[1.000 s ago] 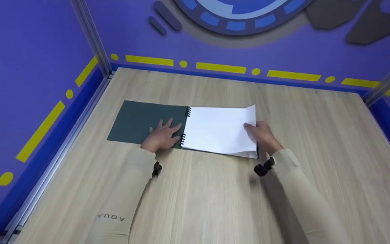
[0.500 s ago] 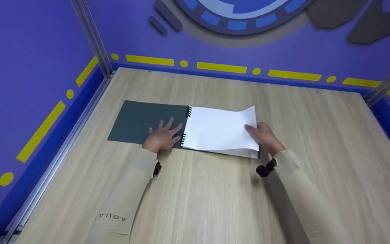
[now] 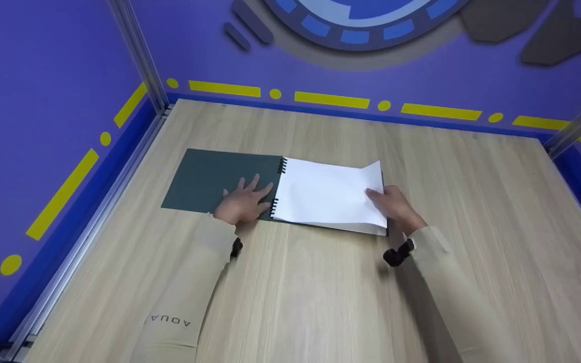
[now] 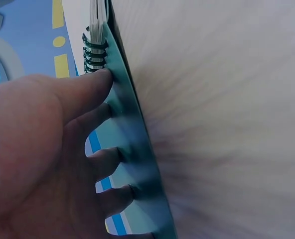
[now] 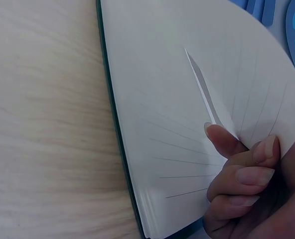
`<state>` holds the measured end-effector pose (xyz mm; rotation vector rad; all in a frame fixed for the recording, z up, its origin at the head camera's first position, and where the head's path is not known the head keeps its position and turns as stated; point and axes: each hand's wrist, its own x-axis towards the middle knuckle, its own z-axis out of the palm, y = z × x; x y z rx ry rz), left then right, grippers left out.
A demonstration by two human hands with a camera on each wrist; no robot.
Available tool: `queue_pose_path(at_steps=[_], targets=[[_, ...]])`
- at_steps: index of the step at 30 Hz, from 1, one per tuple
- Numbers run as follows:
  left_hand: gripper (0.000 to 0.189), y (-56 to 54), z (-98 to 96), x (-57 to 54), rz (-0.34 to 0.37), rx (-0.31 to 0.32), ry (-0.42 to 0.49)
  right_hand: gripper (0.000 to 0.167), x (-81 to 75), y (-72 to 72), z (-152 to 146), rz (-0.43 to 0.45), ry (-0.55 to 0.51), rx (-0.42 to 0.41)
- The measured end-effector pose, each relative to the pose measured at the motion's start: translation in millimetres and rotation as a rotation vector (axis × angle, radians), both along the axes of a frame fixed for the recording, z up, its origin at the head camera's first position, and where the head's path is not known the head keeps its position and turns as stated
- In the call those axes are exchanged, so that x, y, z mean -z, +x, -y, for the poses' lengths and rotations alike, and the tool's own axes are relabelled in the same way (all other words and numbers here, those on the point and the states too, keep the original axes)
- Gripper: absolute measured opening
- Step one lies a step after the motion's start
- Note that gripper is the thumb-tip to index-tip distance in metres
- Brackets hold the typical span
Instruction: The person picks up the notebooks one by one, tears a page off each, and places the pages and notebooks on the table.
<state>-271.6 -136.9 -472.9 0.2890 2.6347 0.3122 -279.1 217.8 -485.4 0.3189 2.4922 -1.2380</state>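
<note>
Back wall (image 3: 250, 65): blue-violet panel w/ yellow dashes & dots along its foot, part of a blue disc motif (image 3: 356, 38) above. Table (image 3: 331, 302): light wood-grain top, meets wall at far side.

Sleeves: both beige; L sleeve (image 3: 184, 287) w/ dark lettering, R sleeve (image 3: 457, 282) plain where seen.

Notebook (image 3: 310, 191): lies open on tabletop, in front of person, approx. mid-width. Dk. green cover (image 3: 199, 176) folded out flat to L; white pages to R. Top sheet (image 3: 328, 199) bowed, its near edge raised off pgs. beneath, far R corner turned up. R wrist view shows ruled lines on paper.

L hand (image 3: 240, 205): palm down on cover, fingers spread, holding nothing; thumb nr. binding. R hand (image 3: 396, 206): pinches R edge of top sheet, thumb on upper face, other fingers curled beneath.

Wrist units: small black device at each cuff, L unit (image 3: 236, 248), R unit (image 3: 399, 253).

Coils (image 3: 282, 165): black rings, 2 groups, far & near, betw. cover and pgs.
</note>
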Motion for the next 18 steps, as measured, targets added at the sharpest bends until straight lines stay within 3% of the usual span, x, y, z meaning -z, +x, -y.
queue_pose_path(at_steps=[18], targets=[[0.059,-3.2,0.4,-3.2,0.022,0.022,-0.020,0.069,3.6,3.0,-1.0,0.046,-0.069,0.005]])
